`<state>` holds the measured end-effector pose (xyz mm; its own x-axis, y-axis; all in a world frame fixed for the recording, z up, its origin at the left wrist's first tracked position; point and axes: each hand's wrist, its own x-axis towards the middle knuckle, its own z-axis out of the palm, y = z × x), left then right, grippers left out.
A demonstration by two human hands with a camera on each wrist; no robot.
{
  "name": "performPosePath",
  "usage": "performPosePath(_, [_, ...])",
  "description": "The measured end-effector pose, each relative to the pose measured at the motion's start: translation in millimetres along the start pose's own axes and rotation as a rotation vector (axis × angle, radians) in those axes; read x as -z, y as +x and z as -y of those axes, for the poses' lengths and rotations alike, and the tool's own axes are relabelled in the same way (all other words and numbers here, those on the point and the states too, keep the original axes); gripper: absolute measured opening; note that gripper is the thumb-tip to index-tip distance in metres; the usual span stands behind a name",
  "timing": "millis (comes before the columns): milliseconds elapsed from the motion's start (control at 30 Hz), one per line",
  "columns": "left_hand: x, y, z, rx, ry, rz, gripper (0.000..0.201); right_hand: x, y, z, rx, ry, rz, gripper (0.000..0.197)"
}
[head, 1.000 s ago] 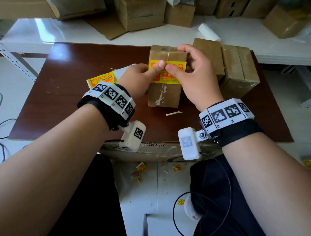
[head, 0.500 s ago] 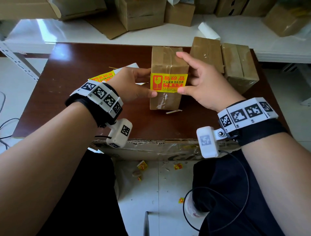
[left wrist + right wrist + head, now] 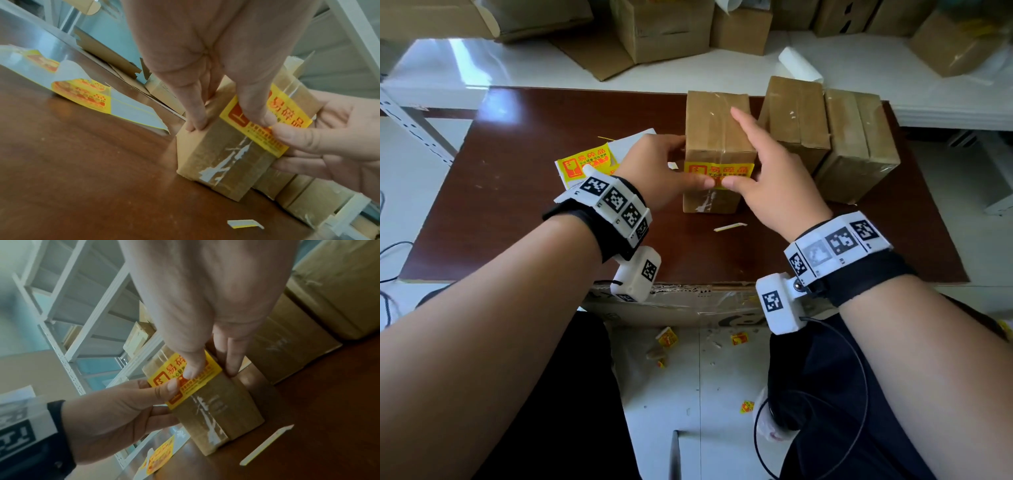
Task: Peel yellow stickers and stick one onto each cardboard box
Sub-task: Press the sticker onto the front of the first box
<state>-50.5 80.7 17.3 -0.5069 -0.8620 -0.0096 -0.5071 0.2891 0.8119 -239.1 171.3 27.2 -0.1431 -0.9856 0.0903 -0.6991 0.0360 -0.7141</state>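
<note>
Standing upright on the dark brown wooden table [image 3: 524,144], the taped brown cardboard box [image 3: 717,137] bears the yellow rectangular sticker [image 3: 717,170] across its near upper edge, the left hand [image 3: 654,171] and right hand [image 3: 774,178] each clasping a side, thumbs pressing the sticker flat.

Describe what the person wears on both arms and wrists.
Both forearms are bare, with no sleeves. The left wrist carries a black strap topped by a band of white blocks printed with black square markers; the right wrist has the same. Below each hangs a small white camera box bearing one marker. A thin black cable loops from the right box.
</note>
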Motion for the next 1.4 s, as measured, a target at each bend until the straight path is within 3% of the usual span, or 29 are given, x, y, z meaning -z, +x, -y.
performPosePath(233, [2, 2, 5, 0.018, 0.044, 0.034, 0.057, 5, -1, -4, -0.015, -0.058, 0.072, 0.105])
performPosePath(433, [-4, 2, 10, -0.029, 0.117, -0.023, 0.058, 3, -2, -1, 0.015, -0.037, 0.025, 0.084])
performPosePath(533, [0, 2, 8, -0.031, 0.08, -0.09, 0.032, 3, 3, -5, -0.006, 0.08, -0.035, 0.071])
performPosePath(667, [9, 2, 6, 0.012, 0.061, -0.151, 0.072, 9, 7, -5, -0.024, 0.146, -0.119, 0.052])
performPosePath(800, [8, 1, 6, 0.047, 0.073, -0.149, 0.084, 5, 6, 2, -0.043, 0.16, -0.172, 0.055])
performPosePath(933, [6, 3, 0, 0.077, 0.053, -0.241, 0.076, 2, 7, 5, -0.055, 0.122, -0.202, 0.071])
performPosePath(1100, [2, 8, -7, 0.142, -0.01, -0.291, 0.073, -2, 16, -1, -0.075, 0.104, -0.243, 0.059])
performPosePath(1267, [0, 9, -8, 0.139, -0.051, -0.314, 0.096, -4, 21, 2, -0.088, 0.232, -0.275, 0.05])
performPosePath(1400, [-2, 8, -11, 0.17, -0.049, -0.298, 0.08, -9, 26, 7, -0.104, 0.368, -0.291, 0.05])
